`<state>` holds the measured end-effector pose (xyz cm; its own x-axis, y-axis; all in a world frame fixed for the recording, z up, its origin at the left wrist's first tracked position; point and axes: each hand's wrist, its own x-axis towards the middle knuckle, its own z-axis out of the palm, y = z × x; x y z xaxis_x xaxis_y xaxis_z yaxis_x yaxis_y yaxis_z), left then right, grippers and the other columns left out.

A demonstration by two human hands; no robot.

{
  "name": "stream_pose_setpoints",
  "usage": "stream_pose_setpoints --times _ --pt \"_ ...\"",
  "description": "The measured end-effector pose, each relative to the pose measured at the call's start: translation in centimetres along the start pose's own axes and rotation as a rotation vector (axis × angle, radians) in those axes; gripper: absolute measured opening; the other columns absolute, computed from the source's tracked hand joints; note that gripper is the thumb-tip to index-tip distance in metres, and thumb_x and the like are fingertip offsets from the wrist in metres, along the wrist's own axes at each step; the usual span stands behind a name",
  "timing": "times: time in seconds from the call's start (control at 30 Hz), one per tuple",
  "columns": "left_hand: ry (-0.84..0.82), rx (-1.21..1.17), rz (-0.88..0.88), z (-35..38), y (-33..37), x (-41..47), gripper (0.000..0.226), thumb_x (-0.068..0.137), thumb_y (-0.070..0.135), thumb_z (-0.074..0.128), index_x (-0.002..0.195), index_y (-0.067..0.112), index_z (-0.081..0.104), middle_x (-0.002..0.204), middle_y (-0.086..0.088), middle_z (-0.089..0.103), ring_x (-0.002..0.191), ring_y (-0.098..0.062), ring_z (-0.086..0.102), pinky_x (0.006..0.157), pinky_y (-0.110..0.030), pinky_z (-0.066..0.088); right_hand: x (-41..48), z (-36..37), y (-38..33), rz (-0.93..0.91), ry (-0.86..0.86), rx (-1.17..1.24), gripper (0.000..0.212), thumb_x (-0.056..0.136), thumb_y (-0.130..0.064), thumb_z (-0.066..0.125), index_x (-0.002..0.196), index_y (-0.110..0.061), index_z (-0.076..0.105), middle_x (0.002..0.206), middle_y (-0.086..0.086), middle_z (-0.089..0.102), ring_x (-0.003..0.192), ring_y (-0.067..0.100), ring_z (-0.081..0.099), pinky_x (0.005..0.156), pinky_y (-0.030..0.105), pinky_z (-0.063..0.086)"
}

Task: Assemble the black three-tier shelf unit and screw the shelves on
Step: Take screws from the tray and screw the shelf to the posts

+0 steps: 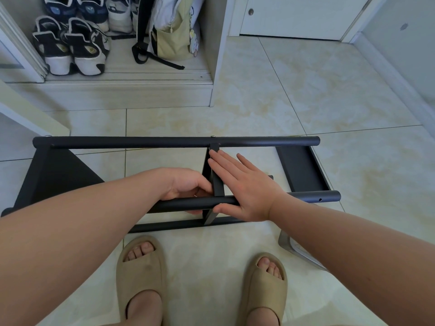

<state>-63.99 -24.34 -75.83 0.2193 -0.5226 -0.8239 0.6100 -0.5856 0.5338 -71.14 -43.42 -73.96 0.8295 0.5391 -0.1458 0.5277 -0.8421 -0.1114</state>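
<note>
Fingers (203, 187) of the left hand (186, 184): curled over the near tube (294, 198), with the thumb under it, gripping just left of the middle shelf (213, 175).
Fingers (221, 164) of the right hand (249, 191): straight and together, pressed flat against the middle shelf. The thumb lies along the underside of the near tube.

Black shelf unit (176, 225): lies on its side on the tile floor (282, 109), directly ahead of the person's feet. The far tube (141, 142) and near tube run left to right.
- Left shelf (54, 175): fixed at the left end.
- Middle shelf: seen edge-on, spanning between the two tubes.
- Right shelf (303, 168): tray-shaped, at the right end.
- Screw head (213, 136): on the far tube, above the middle shelf.
- Open hole (320, 199): near the right end of the near tube.

Beige slides (141, 278): worn on both feet.
Sneakers (68, 48): black and white, in the open cupboard; the round heel badges are not legible.
Pale green bag (171, 38): beside the sneakers.
White door (294, 15): at the rear.
</note>
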Motion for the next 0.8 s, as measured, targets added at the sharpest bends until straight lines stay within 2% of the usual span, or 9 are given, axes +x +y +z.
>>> stream_pose_setpoints --times 0.07,0.13,0.2,0.33,0.47,0.63,0.8 --pt "0.026 0.035 0.01 -0.05 -0.08 0.17 0.015 0.095 0.019 0.058 0.102 0.013 0.07 0.085 -0.004 0.069 0.088 -0.019 0.062 0.088 -0.036 0.053 0.01 0.01 0.01 -0.001 0.002 0.003 0.098 0.093 -0.076 0.029 0.162 -0.011 0.006 0.17 0.003 -0.008 0.156 0.017 -0.01 0.127 0.046 0.005" --pt "0.029 0.051 0.031 -0.09 -0.11 0.3 0.013 0.095 0.019 0.06 0.1 0.013 0.071 0.081 -0.003 0.07 0.082 -0.017 0.064 0.086 -0.035 0.054 0.0 0.0 0.04 -0.001 0.003 0.006 0.098 0.093 -0.075 0.029 0.162 -0.011 0.006 0.17 0.003 -0.007 0.156 0.017 -0.009 0.127 0.046 0.005" --pt "0.012 0.038 0.047 -0.14 -0.07 0.33 0.013 0.094 0.015 0.06 0.091 0.012 0.072 0.076 -0.004 0.069 0.073 -0.015 0.064 0.082 -0.033 0.054 0.02 -0.02 0.06 0.0 -0.001 0.0 0.098 0.092 -0.076 0.028 0.162 -0.01 0.005 0.17 0.003 -0.008 0.156 0.017 -0.009 0.127 0.047 0.005" --pt "-0.033 -0.009 0.063 -0.31 -0.13 0.28 0.033 0.093 0.006 0.054 0.069 0.015 0.074 0.07 -0.005 0.066 0.064 -0.015 0.061 0.075 -0.03 0.05 0.04 -0.11 0.0 0.001 -0.005 -0.004 0.099 0.092 -0.076 0.027 0.162 -0.01 0.005 0.169 0.003 -0.008 0.156 0.017 -0.009 0.127 0.046 0.005" --pt "-0.019 -0.019 0.038 -0.32 -0.15 0.23 0.024 0.094 0.005 0.048 0.086 0.01 0.07 0.075 -0.006 0.068 0.068 -0.016 0.062 0.075 -0.031 0.05 0.09 -0.1 0.01 0.005 -0.01 -0.001 0.098 0.092 -0.075 0.03 0.162 -0.011 0.005 0.169 0.003 -0.009 0.156 0.017 -0.01 0.127 0.046 0.005" --pt "0.057 0.042 0.022 -0.05 0.05 0.18 0.015 0.096 0.02 0.057 0.097 0.013 0.071 0.077 -0.002 0.069 0.075 -0.016 0.063 0.081 -0.034 0.055 0.1 -0.09 0.03 0.003 -0.007 -0.002 0.098 0.093 -0.074 0.032 0.162 -0.011 0.005 0.169 0.003 -0.008 0.156 0.017 -0.009 0.126 0.046 0.005" --pt "0.038 0.045 0.05 -0.13 -0.04 0.27 0.012 0.095 0.015 0.058 0.093 0.013 0.07 0.075 -0.003 0.069 0.071 -0.015 0.063 0.079 -0.032 0.053 0.15 -0.06 0.06 0.003 -0.007 -0.009 0.098 0.093 -0.075 0.031 0.162 -0.011 0.005 0.17 0.003 -0.008 0.156 0.017 -0.009 0.126 0.046 0.005"
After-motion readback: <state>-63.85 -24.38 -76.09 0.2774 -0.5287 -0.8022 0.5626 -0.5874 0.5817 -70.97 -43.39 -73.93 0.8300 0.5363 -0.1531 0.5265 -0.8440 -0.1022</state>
